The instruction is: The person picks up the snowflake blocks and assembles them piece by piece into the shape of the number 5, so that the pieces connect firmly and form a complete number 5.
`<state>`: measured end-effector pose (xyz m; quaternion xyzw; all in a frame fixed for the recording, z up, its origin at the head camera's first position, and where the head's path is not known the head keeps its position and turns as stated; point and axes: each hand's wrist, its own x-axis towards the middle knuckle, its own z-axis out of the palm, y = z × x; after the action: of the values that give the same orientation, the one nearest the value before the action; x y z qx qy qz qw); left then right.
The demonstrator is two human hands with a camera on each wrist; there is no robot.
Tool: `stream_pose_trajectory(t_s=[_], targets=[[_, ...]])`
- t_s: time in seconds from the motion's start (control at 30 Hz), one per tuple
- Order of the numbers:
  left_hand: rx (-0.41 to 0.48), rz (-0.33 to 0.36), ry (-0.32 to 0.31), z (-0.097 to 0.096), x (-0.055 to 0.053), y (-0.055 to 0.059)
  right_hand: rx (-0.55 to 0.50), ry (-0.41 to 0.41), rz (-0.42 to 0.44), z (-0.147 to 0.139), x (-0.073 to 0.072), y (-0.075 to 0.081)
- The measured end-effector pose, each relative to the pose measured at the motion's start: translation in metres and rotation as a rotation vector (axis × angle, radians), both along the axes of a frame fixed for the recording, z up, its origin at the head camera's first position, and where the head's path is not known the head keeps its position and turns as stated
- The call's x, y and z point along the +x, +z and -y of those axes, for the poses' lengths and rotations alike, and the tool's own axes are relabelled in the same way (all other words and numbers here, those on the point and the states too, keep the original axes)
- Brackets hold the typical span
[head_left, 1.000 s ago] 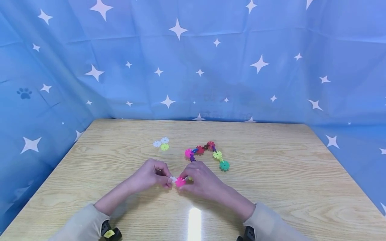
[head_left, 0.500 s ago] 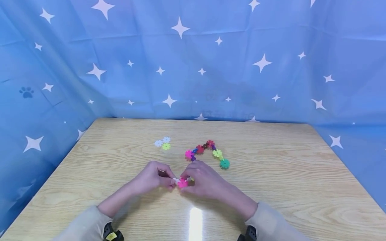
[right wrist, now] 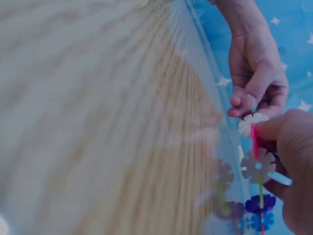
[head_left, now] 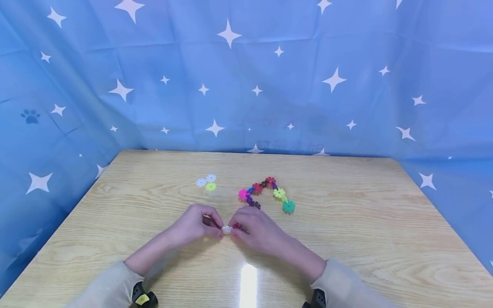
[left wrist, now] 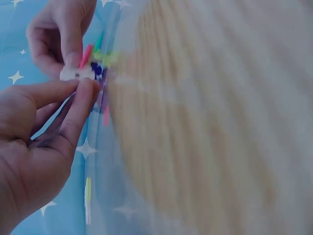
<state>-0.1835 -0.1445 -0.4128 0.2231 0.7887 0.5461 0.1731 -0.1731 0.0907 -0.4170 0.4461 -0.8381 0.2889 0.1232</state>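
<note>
A white notched plastic disc (head_left: pixel 226 229), shaped like a snowflake, sits between both hands above the table. My left hand (head_left: pixel 198 224) pinches its left edge between thumb and fingertips. Close by on the other side, my right hand (head_left: pixel 259 229) pinches a pink notched disc (right wrist: pixel 254 141), seen edge-on and slotted into the white one. Another pale disc (right wrist: pixel 258 165) follows it, partly behind the right fingers. From there a chain of joined discs leads away, including a magenta disc (head_left: pixel 244 194), a red disc (head_left: pixel 257 188) and a green disc (head_left: pixel 289 207) at its far end. The right hand hides part of this chain.
Loose discs lie left of the chain: two white discs (head_left: pixel 201 182) and a yellow-green disc (head_left: pixel 210 186). The wooden table (head_left: pixel 366 222) ends at a blue star-patterned cloth (head_left: pixel 246 77) behind and at the sides.
Both hands stay close together. The pink disc, earlier facing the camera, has turned edge-on and is mostly hidden by the right hand. The chain behind has shifted slightly, showing more dark discs.
</note>
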Motion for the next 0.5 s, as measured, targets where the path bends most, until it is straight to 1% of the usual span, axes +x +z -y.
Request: stream_pose_trajectory(t_s=[0.07,0.13,0.17,0.23,0.3,0.4,0.47,0.5], targets=[[-0.048,-0.048,0.006,0.005,-0.005,0.000,0.016,-0.010,0.002,-0.003,0.000,0.000],[-0.099,-0.123,0.039,0.011,-0.014,0.001,0.032,-0.015,0.010,-0.006,0.001,0.000],[-0.121,-0.162,0.066,0.014,-0.020,0.001,0.038,-0.014,0.017,-0.007,0.001,0.000],[-0.174,-0.245,0.139,0.021,-0.034,0.002,0.055,-0.005,0.032,-0.009,0.001,0.001],[-0.223,-0.294,0.223,0.026,-0.049,0.002,0.076,0.017,0.041,-0.012,0.001,0.002],[-0.305,-0.320,0.328,0.034,-0.071,0.004,0.108,0.066,0.034,-0.014,0.001,0.002],[-0.344,-0.307,0.361,0.038,-0.082,0.004,0.112,0.103,0.024,-0.016,0.000,0.001],[-0.359,-0.303,0.367,0.038,-0.087,0.003,0.109,0.116,0.018,-0.017,0.000,0.001]])
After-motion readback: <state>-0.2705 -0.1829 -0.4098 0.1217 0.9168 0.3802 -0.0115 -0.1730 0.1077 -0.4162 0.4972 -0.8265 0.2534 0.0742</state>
